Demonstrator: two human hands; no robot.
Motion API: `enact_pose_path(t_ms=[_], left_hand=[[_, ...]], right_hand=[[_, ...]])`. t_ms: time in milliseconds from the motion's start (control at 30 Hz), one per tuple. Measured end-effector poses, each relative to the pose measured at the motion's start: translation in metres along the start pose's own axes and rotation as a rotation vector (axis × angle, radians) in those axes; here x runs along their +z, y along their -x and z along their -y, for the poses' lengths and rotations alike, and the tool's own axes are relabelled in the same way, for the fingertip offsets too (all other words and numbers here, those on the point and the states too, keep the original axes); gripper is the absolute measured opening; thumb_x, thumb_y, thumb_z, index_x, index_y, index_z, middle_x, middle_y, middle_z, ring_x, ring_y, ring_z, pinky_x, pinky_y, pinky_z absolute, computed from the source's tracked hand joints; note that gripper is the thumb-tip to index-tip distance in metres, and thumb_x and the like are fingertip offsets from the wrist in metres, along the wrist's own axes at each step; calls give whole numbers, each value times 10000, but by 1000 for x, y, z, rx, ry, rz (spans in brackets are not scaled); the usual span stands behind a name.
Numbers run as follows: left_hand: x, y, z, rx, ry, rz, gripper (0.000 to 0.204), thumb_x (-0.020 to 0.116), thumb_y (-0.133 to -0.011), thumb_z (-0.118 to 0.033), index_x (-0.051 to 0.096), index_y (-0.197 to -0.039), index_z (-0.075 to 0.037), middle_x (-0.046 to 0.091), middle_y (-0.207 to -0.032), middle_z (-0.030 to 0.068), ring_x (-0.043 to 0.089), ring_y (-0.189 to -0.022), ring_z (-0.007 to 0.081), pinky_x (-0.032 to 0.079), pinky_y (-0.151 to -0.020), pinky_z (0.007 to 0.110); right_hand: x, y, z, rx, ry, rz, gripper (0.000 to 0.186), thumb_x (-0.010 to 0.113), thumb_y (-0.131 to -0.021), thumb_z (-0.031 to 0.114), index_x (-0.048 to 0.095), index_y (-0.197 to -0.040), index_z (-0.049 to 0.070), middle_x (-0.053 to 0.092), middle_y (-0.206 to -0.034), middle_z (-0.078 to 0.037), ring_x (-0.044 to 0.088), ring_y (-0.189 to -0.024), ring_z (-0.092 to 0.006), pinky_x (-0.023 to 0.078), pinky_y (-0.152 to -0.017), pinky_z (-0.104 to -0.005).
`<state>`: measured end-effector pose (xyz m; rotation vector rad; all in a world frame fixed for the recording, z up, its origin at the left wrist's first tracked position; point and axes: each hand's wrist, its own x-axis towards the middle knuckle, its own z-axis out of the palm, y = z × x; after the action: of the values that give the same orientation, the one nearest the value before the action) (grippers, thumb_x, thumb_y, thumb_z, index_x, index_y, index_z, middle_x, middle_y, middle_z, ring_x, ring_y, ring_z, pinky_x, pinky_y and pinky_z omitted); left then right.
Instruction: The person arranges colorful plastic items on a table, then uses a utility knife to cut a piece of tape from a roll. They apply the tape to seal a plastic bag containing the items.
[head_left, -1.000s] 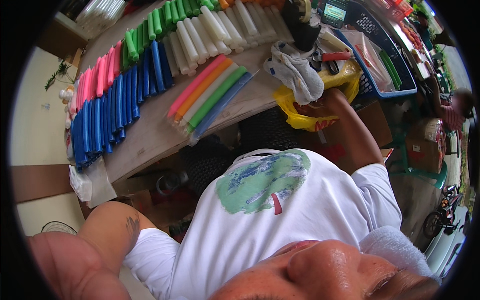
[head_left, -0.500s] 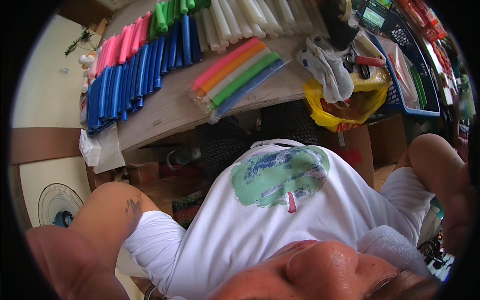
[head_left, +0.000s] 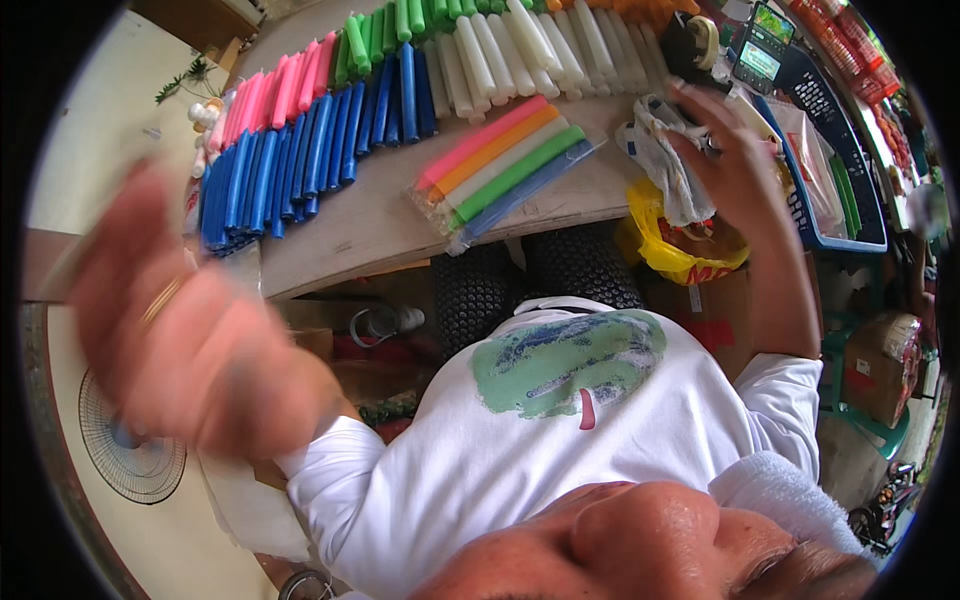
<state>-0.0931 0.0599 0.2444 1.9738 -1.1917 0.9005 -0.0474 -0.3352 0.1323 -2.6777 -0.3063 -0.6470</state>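
A clear plastic pack (head_left: 515,160) of candles in pink, orange, white, green and blue lies near the table's front edge, touched by neither hand. My right hand (head_left: 745,175) is over the right end of the table, fingers stretched and apart, beside a grey-white cloth (head_left: 660,165); nothing shows in its grip. My left hand (head_left: 190,340) is raised at the left, off the table, and smeared by motion, so its fingers cannot be read. Blue candles (head_left: 290,160), pink candles (head_left: 290,85), green candles (head_left: 375,40) and white candles (head_left: 530,50) lie in rows behind the pack.
A yellow plastic bag (head_left: 680,262) hangs at the table edge below the cloth. To the right stand a blue basket (head_left: 850,243) and a phone-like device (head_left: 762,48) with a lit screen. A tape dispenser (head_left: 695,45) sits at the back. A fan (head_left: 130,470) is at the left.
Both hands have come up from the lower sides of the view. My right hand has reached forward to the cloth; my left hand has risen at the left. The pack stays on the table.
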Motion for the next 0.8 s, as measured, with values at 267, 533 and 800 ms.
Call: enact_pose_path(t_ms=[267, 533, 800], left_hand=[[190, 93, 88, -431, -56, 435, 585, 721, -837, -288, 499, -1349, -112, 436, -1401, 171, 406, -1310, 358, 334, -1084, 442], [221, 122, 123, -514, -285, 496, 748, 614, -849, -565, 410, -1431, -141, 317, -1490, 225, 298, -1368, 417, 210, -1130, 518], [209, 111, 120, -641, -254, 559, 857, 646, -792, -627, 396, -1439, -123, 349, -1453, 263, 307, -1359, 421, 220, -1129, 492]], right_hand=[[92, 10, -60, 98, 76, 36, 322, 622, -863, 73, 610, -1185, 74, 603, -1180, -138, 536, -1134, -318, 447, -953, -394], [-58, 62, -80, 342, -417, -398, 318, 600, -929, 150, 576, -1240, 89, 658, -1008, -41, 597, -894, -105, 488, -784, -262], [-95, 132, -166, 641, -457, -793, 343, 610, -946, 210, 575, -1248, 50, 635, -1075, -49, 587, -927, -114, 469, -816, -252]])
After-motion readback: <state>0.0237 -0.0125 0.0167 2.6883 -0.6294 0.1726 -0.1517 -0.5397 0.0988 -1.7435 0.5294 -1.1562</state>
